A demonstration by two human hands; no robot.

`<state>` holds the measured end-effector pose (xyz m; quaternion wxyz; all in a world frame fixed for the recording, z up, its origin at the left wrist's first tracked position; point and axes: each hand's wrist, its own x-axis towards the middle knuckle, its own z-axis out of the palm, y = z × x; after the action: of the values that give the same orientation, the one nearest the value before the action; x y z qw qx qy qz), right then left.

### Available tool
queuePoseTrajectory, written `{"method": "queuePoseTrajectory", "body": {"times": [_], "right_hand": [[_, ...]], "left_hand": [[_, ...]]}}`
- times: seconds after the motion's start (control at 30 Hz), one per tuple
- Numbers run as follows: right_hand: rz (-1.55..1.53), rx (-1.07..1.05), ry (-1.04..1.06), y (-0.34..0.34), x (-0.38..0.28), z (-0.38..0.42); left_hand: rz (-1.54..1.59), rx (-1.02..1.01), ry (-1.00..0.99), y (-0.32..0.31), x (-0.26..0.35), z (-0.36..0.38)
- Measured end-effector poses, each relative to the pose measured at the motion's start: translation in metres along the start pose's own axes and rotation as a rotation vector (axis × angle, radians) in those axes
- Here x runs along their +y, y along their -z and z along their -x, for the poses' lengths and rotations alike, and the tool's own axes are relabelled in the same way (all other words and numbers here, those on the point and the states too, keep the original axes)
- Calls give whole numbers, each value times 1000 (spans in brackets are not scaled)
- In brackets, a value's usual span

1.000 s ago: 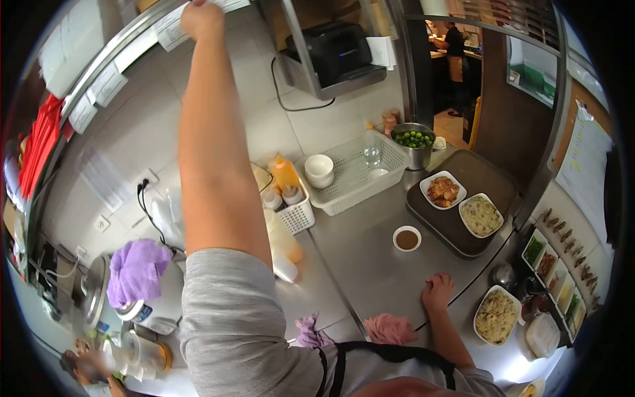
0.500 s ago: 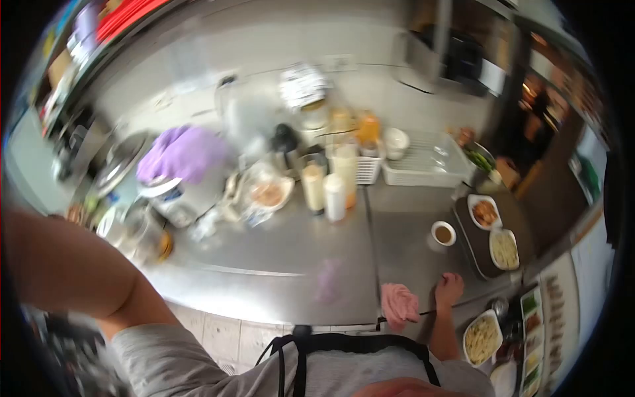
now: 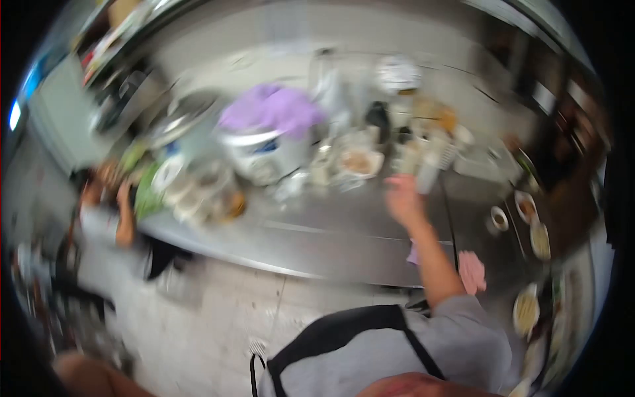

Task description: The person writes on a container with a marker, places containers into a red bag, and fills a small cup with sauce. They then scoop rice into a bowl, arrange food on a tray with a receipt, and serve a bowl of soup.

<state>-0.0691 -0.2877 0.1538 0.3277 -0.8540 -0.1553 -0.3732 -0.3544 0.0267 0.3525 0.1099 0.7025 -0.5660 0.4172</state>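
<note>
My right hand (image 3: 402,202) is stretched out over the steel counter (image 3: 344,245), near the squeeze bottles. Motion smears its fingers. Beside the fingertips stands a white squeeze bottle (image 3: 428,175), and to their left a bowl in clear plastic (image 3: 358,163) holds pinkish food. Below the forearm, a pink cloth (image 3: 471,271) lies at the counter's front edge, with a bit of purple cloth (image 3: 413,253) partly hidden behind the arm. Of my left side only part of the arm shows at the bottom left corner; the hand is out of view.
A large white cooker (image 3: 254,151) carries a purple towel (image 3: 271,111). Left of it stand clear containers (image 3: 206,192). Another person (image 3: 106,221) is at the counter's left end. At right are a sauce cup (image 3: 499,219) and white food dishes (image 3: 540,240).
The view has swung left, bringing the other person into sight. My right hand has moved from beside the pink cloth up toward the bottles. My left arm has dropped to the bottom corner.
</note>
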Motion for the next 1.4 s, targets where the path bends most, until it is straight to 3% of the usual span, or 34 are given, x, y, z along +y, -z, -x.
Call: {"method": "queuePoseTrajectory", "body": {"times": [0.07, 0.17, 0.23, 0.43, 0.53, 0.57, 0.63, 0.67, 0.77, 0.87, 1.03, 1.23, 1.27, 1.33, 1.4], "right_hand": [[-114, -124, 180, -35, -43, -7], [-248, -407, 28, -71, -58, -15], [-22, -531, 65, -97, -37, -3], [-22, -562, 29, -36, 55, 17], [-43, -451, -350, 63, 83, -43], [-20, -276, -280, 86, 115, -61], [38, -135, -211, 162, 111, -121], [213, -5, -147, 185, 142, -154], [236, 367, 20, 278, 167, -270], [654, 521, -136, 334, 172, -362], [784, 546, -254, 345, 194, -424], [899, 623, -127, 335, 223, -421], [985, 665, -80, 336, 226, -421], [1086, 628, -196, 338, 224, -426], [987, 521, -246, 342, 195, -420]], "left_hand": [[14, 5, 134, 1, -30, 23], [-29, 21, 317, 1, -80, 30], [-80, 65, 391, 6, -100, 41], [-197, 140, 498, -31, -154, 9], [-238, 154, 518, -66, -171, -25], [-253, 163, 527, -75, -175, -37], [-280, 174, 546, -93, -183, -61], [-288, 171, 554, -100, -186, -73], [-297, 171, 562, -123, -192, -107], [-311, 164, 579, -136, -192, -130], [-361, 142, 596, -151, -186, -151], [-420, 98, 544, -155, -167, -159], [-422, 93, 510, -154, -161, -161], [-443, 77, 411, -150, -145, -166], [-464, 70, 266, -139, -120, -170]]}}
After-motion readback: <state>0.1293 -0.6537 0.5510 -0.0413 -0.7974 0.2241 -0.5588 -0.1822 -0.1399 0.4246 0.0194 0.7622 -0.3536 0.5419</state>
